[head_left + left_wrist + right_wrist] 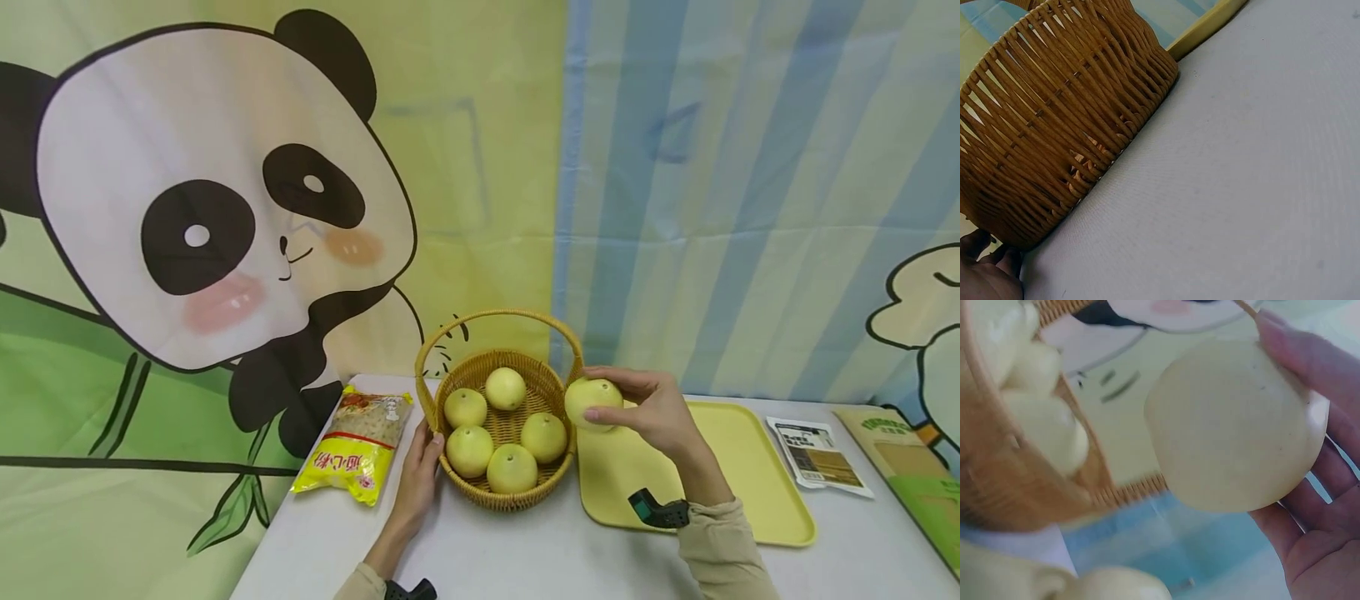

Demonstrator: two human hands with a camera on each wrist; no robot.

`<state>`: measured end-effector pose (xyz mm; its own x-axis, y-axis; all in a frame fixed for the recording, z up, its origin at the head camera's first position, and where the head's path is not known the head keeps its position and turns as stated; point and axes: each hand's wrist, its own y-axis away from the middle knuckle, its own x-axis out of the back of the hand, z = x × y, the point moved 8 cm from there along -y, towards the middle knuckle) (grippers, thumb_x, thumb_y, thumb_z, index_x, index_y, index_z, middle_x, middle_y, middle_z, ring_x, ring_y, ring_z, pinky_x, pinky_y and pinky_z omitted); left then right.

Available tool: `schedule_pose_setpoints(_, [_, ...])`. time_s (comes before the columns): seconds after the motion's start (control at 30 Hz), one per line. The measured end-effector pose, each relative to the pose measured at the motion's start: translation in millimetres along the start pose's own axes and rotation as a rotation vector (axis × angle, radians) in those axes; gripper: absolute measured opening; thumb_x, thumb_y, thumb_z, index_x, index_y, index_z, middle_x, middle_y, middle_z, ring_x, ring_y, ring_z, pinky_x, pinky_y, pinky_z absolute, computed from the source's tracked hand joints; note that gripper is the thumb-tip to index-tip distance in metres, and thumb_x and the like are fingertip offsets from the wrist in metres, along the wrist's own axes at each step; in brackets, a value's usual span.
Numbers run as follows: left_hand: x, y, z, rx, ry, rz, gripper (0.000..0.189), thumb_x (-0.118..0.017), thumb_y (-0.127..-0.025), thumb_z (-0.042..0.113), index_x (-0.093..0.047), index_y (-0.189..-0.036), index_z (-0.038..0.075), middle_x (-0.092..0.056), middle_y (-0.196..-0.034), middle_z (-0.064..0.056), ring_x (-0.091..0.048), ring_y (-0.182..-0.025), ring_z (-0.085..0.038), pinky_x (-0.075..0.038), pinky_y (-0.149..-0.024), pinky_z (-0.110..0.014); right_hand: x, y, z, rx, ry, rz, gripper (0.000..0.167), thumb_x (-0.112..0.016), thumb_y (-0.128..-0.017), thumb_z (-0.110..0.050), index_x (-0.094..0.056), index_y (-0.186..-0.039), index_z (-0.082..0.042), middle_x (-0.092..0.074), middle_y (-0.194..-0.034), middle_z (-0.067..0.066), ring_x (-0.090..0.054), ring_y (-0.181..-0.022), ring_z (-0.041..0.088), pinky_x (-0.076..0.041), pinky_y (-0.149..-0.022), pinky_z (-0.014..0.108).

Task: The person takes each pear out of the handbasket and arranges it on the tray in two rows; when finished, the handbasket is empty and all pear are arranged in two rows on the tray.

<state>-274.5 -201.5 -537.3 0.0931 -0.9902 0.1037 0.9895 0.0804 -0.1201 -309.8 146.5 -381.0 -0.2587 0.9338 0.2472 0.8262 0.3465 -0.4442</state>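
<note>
Currently, green fruit point(585, 400) is gripped by right hand point(662, 414); basket point(513, 502) touched by relaxed left hand point(417, 483); white surface point(540, 554) backed by panda-print curtain point(465, 183).

The head view looks forward and down over the tabletop point(540, 550). Low and tilted, the left wrist view faces the basket's point(1066, 119) side closely; the right wrist view faces the fruit point(1229, 431) closer still. All three share the basket.

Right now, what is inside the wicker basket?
Five pale yellow-green fruits lie inside the wicker basket, with some bare woven floor between them. The floor directly beneath the fruits is covered, so I cannot tell whether anything lies there.
</note>
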Motion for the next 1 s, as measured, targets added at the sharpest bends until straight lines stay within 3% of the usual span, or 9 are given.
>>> schedule_pose_setpoints(0.2, [2.2, -0.3, -1.8, -0.008, -0.008, 0.007, 0.065, -0.042, -0.114, 0.043, -0.021, -0.171, 0.02, -0.027, -0.175, -0.015, -0.027, -0.162, -0.033, -0.027, -0.132, -0.052, 37, 6.6, 17, -0.11, 0.051, 0.092, 0.052, -0.086, -0.087, -0.003, -0.069, -0.136, 0.003, -0.077, -0.131, -0.002, -0.068, -0.121, 0.002, -0.062, -0.09, 0.021])
schedule_pose_setpoints(0.4, [4.6, 0.2, -0.2, -0.015, -0.013, 0.01, 0.064, -0.041, -0.115, 0.042, -0.021, -0.171, 0.019, -0.027, -0.175, -0.016, -0.028, -0.161, -0.034, -0.026, -0.132, -0.052, 66, 10.9, 34, -0.127, 0.027, 0.172, 0.051, -0.085, -0.088, 0.0, -0.069, -0.136, 0.003, -0.077, -0.13, -0.006, -0.068, -0.122, -0.001, -0.061, -0.089, 0.017])
schedule_pose_setpoints(0.53, [4.6, 0.6, 1.5, -0.028, -0.023, 0.008, 0.064, -0.041, -0.115, 0.04, -0.021, -0.171, 0.016, -0.026, -0.175, -0.019, -0.027, -0.161, -0.037, -0.026, -0.131, -0.055, 75, 13.3, 45, -0.135, 0.013, 0.201, 0.051, -0.084, -0.088, 0.0, -0.068, -0.137, 0.005, -0.078, -0.126, -0.01, -0.067, -0.122, -0.003, -0.061, -0.09, 0.015])
schedule_pose_setpoints(0.77, [1.5, -0.4, 2.6, -0.032, -0.02, -0.002, 0.063, -0.04, -0.115, 0.039, -0.02, -0.171, 0.015, -0.026, -0.174, -0.019, -0.027, -0.161, -0.038, -0.025, -0.131, -0.055, 88, 19.7, 62, -0.173, 0.08, 0.25, 0.054, -0.086, -0.089, -0.008, -0.068, -0.138, 0.004, -0.075, -0.122, -0.022, -0.067, -0.118, -0.007, -0.061, -0.09, 0.013])
schedule_pose_setpoints(0.87, [1.0, -0.4, 2.5, -0.034, -0.024, 0.002, 0.063, -0.04, -0.116, 0.039, -0.021, -0.171, 0.014, -0.027, -0.174, -0.02, -0.027, -0.161, -0.038, -0.026, -0.131, -0.055, 92, 21.9, 71, -0.197, 0.08, 0.265, 0.056, -0.086, -0.089, -0.009, -0.066, -0.139, 0.005, -0.075, -0.123, -0.021, -0.07, -0.113, -0.005, -0.062, -0.087, 0.015])
schedule_pose_setpoints(1.0, [1.6, -0.1, 2.0, -0.029, -0.023, 0.005, 0.063, -0.04, -0.116, 0.04, -0.021, -0.171, 0.014, -0.028, -0.174, -0.019, -0.028, -0.16, -0.037, -0.026, -0.131, -0.055, 95, 25.0, 86, -0.227, 0.103, 0.277, 0.057, -0.086, -0.09, -0.013, -0.065, -0.14, 0.004, -0.075, -0.131, -0.01, -0.069, -0.113, -0.008, -0.062, -0.088, 0.015])
